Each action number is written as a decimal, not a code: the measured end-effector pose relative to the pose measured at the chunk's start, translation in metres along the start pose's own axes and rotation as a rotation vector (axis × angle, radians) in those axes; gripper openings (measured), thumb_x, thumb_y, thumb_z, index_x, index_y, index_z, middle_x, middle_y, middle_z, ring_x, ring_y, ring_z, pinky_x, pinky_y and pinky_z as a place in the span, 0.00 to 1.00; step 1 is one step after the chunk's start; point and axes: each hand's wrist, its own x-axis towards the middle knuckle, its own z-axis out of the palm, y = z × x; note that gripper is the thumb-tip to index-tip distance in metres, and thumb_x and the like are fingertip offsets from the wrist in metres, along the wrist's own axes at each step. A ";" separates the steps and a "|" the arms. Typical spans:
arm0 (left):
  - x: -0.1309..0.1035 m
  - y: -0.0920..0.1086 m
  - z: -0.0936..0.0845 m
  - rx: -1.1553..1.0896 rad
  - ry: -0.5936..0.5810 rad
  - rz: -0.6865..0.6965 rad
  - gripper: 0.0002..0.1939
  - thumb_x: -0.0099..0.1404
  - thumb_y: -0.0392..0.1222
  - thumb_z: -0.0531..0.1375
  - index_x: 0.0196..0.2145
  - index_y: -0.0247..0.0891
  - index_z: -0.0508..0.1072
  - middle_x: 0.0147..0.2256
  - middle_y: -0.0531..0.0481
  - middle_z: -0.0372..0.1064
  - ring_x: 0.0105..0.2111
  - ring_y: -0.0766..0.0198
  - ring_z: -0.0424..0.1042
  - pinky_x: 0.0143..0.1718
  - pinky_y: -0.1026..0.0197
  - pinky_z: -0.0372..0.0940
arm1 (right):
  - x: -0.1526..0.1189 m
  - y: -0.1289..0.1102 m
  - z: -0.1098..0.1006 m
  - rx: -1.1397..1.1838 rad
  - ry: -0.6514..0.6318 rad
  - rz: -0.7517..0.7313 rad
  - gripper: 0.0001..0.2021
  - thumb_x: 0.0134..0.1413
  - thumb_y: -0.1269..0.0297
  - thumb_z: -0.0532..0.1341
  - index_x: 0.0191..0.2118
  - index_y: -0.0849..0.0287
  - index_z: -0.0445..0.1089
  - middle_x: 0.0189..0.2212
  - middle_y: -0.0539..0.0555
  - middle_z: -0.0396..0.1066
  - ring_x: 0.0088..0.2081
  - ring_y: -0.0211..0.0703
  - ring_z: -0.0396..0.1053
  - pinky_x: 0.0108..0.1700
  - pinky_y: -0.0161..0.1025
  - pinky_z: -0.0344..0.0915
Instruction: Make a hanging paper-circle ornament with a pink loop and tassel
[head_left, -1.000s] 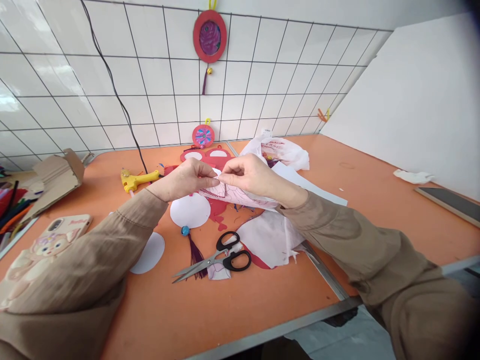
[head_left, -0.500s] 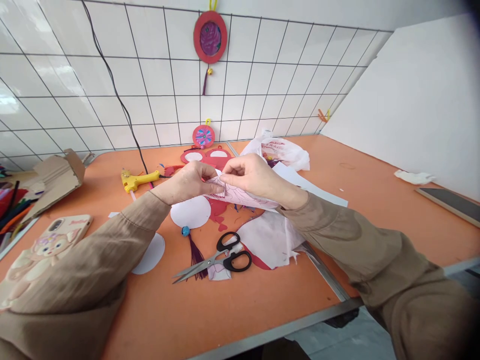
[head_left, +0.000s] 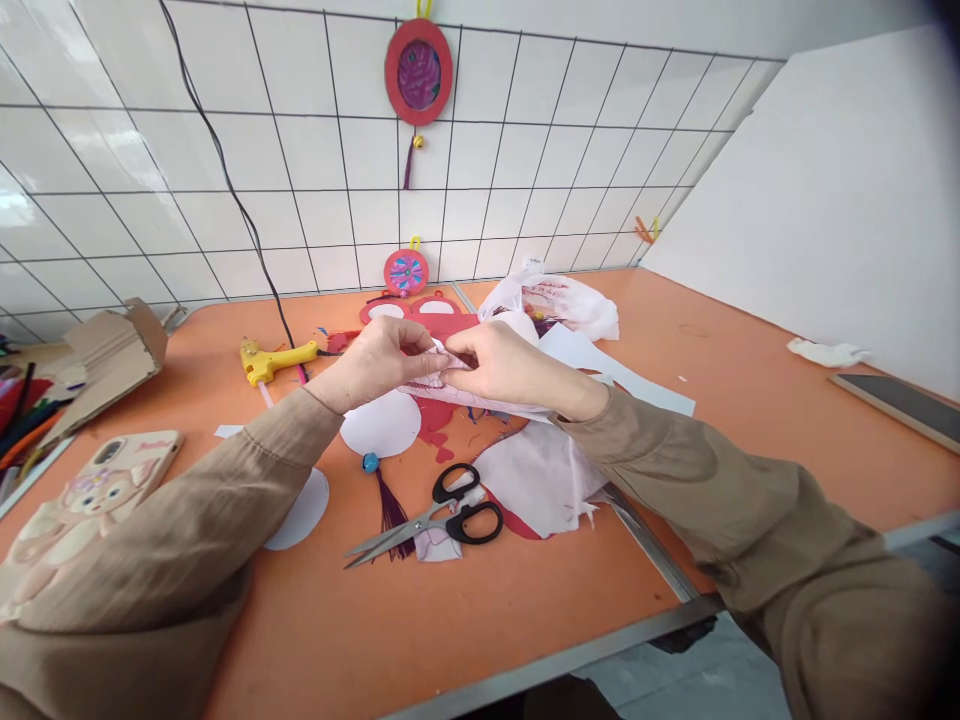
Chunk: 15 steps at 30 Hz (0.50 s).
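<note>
My left hand and my right hand meet above the middle of the table, both pinching a thin white plastic bag with pink-red print. Its gathered edge sits between my fingertips; part of it is hidden by my hands. Below them, white paper ovals and red paper scraps lie on the tabletop. Closer to me are scissors with black handles, blades partly apart. They rest across a dark purple tassel with a blue bell and over a small printed scrap.
A yellow glue gun stands at the left, its black cord running up the tiled wall. A phone in a cartoon case lies near my left sleeve. Further back are a white plastic bag and red round ornaments. White paper lies right.
My right thumb and fingers have shifted slightly, bunching the bag's edge between both hands. The rest of the table stays as it was.
</note>
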 end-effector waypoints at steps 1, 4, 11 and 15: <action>0.000 0.001 0.000 0.014 0.012 -0.001 0.11 0.55 0.43 0.65 0.23 0.33 0.71 0.20 0.55 0.60 0.22 0.71 0.55 0.22 0.65 0.49 | 0.000 0.000 0.000 -0.002 0.005 0.000 0.16 0.50 0.69 0.60 0.19 0.59 0.52 0.17 0.45 0.51 0.22 0.31 0.49 0.25 0.37 0.43; -0.001 0.003 0.002 0.058 0.042 0.000 0.11 0.57 0.41 0.64 0.21 0.32 0.70 0.19 0.55 0.58 0.22 0.72 0.54 0.22 0.64 0.48 | 0.000 0.001 0.001 0.005 0.008 -0.008 0.16 0.51 0.66 0.60 0.20 0.59 0.52 0.17 0.45 0.50 0.22 0.31 0.48 0.25 0.37 0.43; -0.001 0.003 0.000 0.020 0.006 -0.004 0.13 0.56 0.42 0.64 0.20 0.32 0.70 0.18 0.56 0.55 0.20 0.73 0.51 0.20 0.64 0.45 | 0.000 0.003 0.004 0.018 0.013 -0.006 0.17 0.53 0.66 0.59 0.20 0.59 0.51 0.17 0.45 0.49 0.21 0.30 0.48 0.25 0.37 0.43; -0.001 0.001 -0.001 0.008 0.007 -0.039 0.14 0.55 0.43 0.65 0.18 0.33 0.68 0.17 0.57 0.53 0.20 0.73 0.50 0.19 0.65 0.45 | 0.000 0.001 0.005 0.010 0.023 0.015 0.15 0.52 0.66 0.60 0.21 0.59 0.54 0.18 0.45 0.51 0.22 0.31 0.50 0.26 0.37 0.43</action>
